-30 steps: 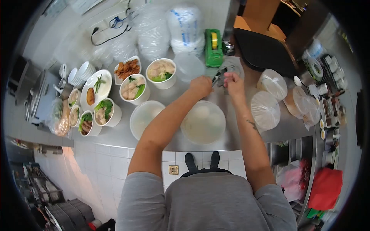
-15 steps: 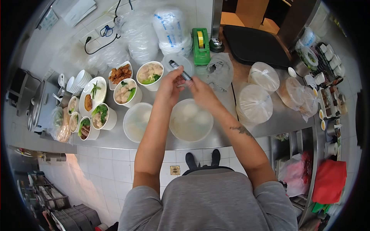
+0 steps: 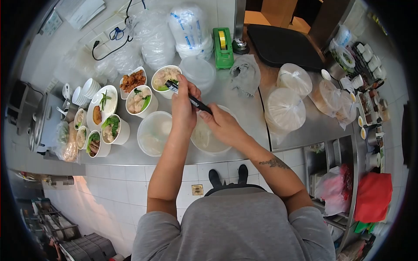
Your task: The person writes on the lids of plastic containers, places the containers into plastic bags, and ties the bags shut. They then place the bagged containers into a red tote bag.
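A black marker pen (image 3: 199, 104) slants across the space between my hands. My left hand (image 3: 185, 101) is closed around its upper left part, and the grey-banded end pokes out past the fingers. At the lower right end, my right hand (image 3: 221, 124) pinches the pen between thumb and fingers. Below my hands stand two round, lidded, translucent tubs: the left tub (image 3: 150, 137) is mostly visible, while the right tub (image 3: 211, 141) is partly covered by my right hand. Just beyond the pen sits a stack of clear round lids (image 3: 198, 75).
Paper bowls of food (image 3: 142, 102) and a white plate (image 3: 111, 98) fill the counter's left side. A green tape dispenser (image 3: 224, 52) and a grey cloth (image 3: 244, 74) lie at the back. Bagged round containers (image 3: 285, 109) stand right, near a black tray (image 3: 285, 48).
Both hands have come nearer to my body with the marker pen. The right hand now covers part of the right tub, and the clear lids are more exposed.
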Action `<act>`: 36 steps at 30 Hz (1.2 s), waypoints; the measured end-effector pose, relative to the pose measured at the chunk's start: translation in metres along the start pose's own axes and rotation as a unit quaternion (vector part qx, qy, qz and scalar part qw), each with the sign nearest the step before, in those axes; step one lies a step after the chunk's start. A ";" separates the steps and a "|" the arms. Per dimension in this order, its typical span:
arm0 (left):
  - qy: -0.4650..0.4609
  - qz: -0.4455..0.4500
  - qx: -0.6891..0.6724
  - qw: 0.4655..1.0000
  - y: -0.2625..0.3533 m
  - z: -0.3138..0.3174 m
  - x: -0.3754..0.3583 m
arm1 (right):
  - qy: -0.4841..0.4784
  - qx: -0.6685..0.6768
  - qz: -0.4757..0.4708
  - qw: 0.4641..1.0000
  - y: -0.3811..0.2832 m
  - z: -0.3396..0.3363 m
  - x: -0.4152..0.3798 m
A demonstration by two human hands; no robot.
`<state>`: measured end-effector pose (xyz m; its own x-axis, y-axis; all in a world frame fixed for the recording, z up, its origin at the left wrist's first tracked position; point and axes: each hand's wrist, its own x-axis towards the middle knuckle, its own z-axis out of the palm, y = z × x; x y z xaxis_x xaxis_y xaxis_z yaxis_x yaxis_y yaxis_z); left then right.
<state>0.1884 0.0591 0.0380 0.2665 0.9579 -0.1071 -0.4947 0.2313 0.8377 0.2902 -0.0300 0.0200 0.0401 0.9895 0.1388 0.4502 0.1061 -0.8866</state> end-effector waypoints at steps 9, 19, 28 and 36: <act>0.081 0.092 -0.156 0.980 0.048 -0.036 0.013 | -0.061 0.054 0.014 0.997 -0.012 -0.009 -0.023; 0.049 0.121 0.138 0.982 -0.058 -0.033 -0.081 | -0.075 0.400 0.181 0.895 0.046 -0.057 -0.043; 0.175 0.190 0.263 0.930 -0.076 -0.008 -0.087 | -0.161 0.194 0.059 0.966 0.117 -0.121 -0.129; 0.173 0.191 0.275 0.926 -0.080 -0.003 -0.089 | -0.200 0.009 0.162 0.966 0.222 -0.186 -0.231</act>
<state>0.2017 -0.0439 -0.0208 -0.1702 0.9709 0.1684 0.0237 -0.1669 0.9857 0.5465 -0.2527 -0.1273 -0.1736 0.9292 -0.3264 0.4556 -0.2181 -0.8631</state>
